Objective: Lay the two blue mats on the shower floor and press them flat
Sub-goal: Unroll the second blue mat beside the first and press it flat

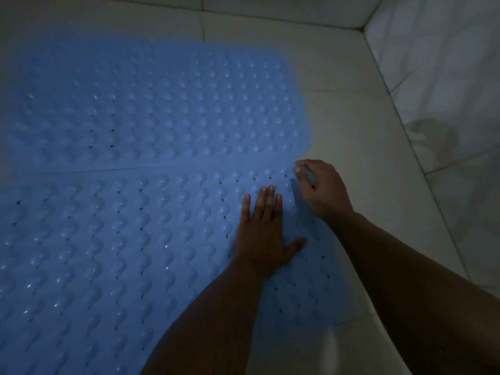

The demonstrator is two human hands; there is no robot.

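Two blue bubbled mats lie side by side on the white tiled shower floor (pixel 351 125). The far mat (pixel 162 109) lies flat. The near mat (pixel 94 239) meets it along a long seam. My left hand (pixel 262 228) presses flat on the near mat, fingers straight and thumb out. My right hand (pixel 322 188) pinches the near mat's far right corner, which is lifted a little off the floor beside the seam.
A white tiled wall (pixel 446 77) rises on the right and meets the floor in a corner at the top right. Bare floor tile runs along the mats' right edge and behind the far mat.
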